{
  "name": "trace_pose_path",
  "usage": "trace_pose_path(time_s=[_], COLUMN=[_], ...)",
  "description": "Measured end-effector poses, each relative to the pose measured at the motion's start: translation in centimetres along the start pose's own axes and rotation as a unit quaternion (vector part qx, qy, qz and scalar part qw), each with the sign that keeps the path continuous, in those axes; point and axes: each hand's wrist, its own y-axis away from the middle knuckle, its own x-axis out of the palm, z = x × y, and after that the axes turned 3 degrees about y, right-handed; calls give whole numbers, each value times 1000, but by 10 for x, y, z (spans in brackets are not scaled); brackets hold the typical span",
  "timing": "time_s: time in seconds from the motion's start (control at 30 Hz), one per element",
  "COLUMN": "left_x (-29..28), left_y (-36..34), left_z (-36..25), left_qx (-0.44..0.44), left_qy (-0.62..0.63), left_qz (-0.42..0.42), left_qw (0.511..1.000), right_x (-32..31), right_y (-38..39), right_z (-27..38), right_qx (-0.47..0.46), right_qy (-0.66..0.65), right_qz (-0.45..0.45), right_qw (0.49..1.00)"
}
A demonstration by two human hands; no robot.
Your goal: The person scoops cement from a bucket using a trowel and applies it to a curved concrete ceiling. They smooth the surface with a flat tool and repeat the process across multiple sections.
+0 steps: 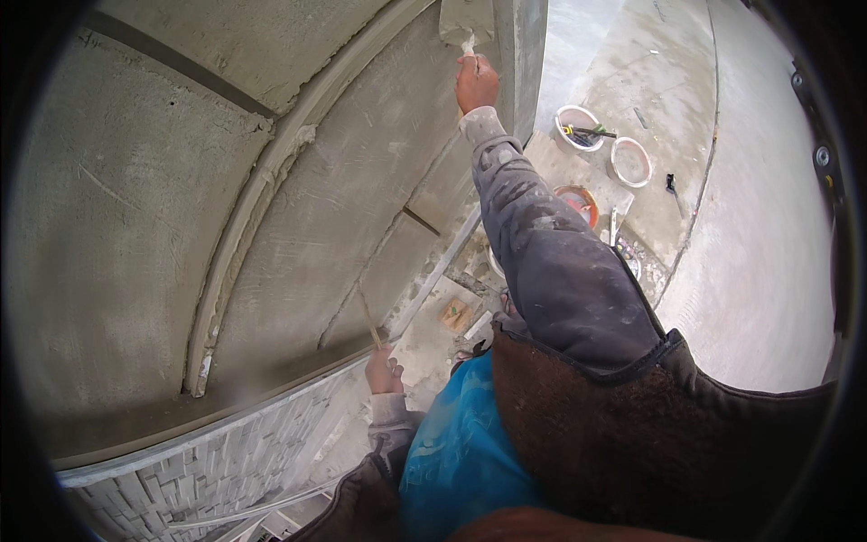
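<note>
My right hand (476, 83) reaches out at the top, its fingers wrapped round the handle of a trowel (467, 22). The trowel's flat blade lies at the grey plastered wall (334, 208), near its right corner; whether it presses on the surface I cannot tell. Lower down, my left hand (384, 370) is closed on a thin, light-coloured stick-like tool (371, 323), which points up toward the wall's lower edge. A raised, rough-edged moulding strip (233, 217) curves down the wall, and narrow grooves cut across the plaster.
Below the wall runs a ledge above grey stacked-stone cladding (208, 452). On the floor to the right stand a white bucket with tools (578, 113), another pale bucket (631, 163) and an orange-rimmed bucket (591, 194). A small wooden block (456, 314) lies nearer.
</note>
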Motion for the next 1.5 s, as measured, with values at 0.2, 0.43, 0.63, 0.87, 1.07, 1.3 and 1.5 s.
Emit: trace_pose_path(time_s=[0.2,0.43,0.63,0.87,1.07,1.3,1.5], left_x=[15,30,26,17,1,-9,-9], left_y=[-3,-8,-4,-1,-4,2,-6], left_z=[2,0,-2,-6,-3,1,5], left_qx=[5,0,12,6,0,-3,-32], left_qy=[-11,-22,-31,-19,-7,1,10], left_qz=[15,34,47,57,75,81,124], left_qw=[1000,999,998,998,997,997,992], right_x=[0,-5,-5,3,9,-10,-50], right_y=[-6,59,120,174,221,196,121], right_z=[-3,0,18,6,9,13,44], right_qx=[-124,-115,-92,-127,-142,-157,-126], right_qy=[87,115,113,103,91,120,109], right_qz=[-80,-19,50,66,102,216,428], right_qw=[985,986,988,984,980,956,888])
